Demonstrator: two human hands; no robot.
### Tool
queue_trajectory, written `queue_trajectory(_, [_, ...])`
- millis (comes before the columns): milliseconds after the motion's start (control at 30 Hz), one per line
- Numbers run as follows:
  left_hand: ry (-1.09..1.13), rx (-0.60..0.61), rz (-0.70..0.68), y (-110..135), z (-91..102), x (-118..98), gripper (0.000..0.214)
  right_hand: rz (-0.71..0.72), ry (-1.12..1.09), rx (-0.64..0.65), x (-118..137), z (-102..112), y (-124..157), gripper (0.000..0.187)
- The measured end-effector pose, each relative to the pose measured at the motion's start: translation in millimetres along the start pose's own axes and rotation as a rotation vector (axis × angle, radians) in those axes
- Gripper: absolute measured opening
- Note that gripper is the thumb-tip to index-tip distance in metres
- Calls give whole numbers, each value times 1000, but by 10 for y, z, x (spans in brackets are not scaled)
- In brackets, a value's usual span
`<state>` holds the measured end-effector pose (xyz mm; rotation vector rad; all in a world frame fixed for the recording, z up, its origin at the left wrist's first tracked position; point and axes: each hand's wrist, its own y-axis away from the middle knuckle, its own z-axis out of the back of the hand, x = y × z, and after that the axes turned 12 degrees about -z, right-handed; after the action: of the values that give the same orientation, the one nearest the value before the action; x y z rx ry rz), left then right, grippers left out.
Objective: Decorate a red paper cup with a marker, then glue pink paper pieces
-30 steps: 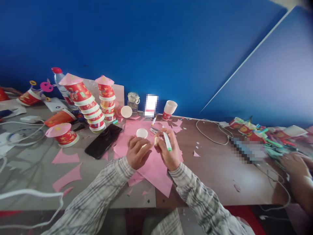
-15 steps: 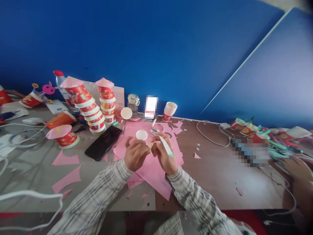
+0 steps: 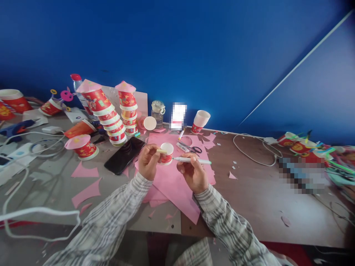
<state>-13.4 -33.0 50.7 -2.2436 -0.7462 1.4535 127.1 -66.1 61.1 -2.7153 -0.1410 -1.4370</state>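
Observation:
My left hand [image 3: 148, 162] is closed on a small pale cap [image 3: 161, 151], pinched between thumb and fingers. My right hand [image 3: 193, 173] grips a white marker with a green end [image 3: 191, 160], held level with its tip pointing left at a small red and white paper cup [image 3: 166, 153]. The cup stands on a large pink paper sheet [image 3: 172, 181] between the two hands. A pair of scissors [image 3: 191, 148] lies on the pink sheet just behind the cup.
Two leaning stacks of red cups with pink cone tops [image 3: 107, 114] stand at the back left beside a black phone [image 3: 124, 155]. A glass jar [image 3: 158, 113], another paper cup [image 3: 200, 122], pink scraps, white cables [image 3: 251, 151] and craft clutter at the far right lie around.
The marker's cap has come off: the left hand now holds it, and the right hand has turned the marker level with its tip by the cup. The view shifted left.

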Motion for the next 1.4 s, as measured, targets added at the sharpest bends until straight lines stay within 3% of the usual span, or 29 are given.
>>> queue_trajectory(633, [168, 24, 222, -23, 4, 43, 23, -44, 2, 11, -60, 31, -53, 24])
queue_trajectory(1000, [127, 49, 218, -21, 27, 50, 24, -39, 49, -27, -78, 70, -106, 23])
queue_trajectory(1167, [52, 127, 174, -19, 20, 22, 20, -68, 61, 0, -86, 69, -111, 24])
queue_trajectory(1400, [-191, 331, 68, 71, -12, -28, 17, -90, -10, -11, -108, 47, -128, 27])
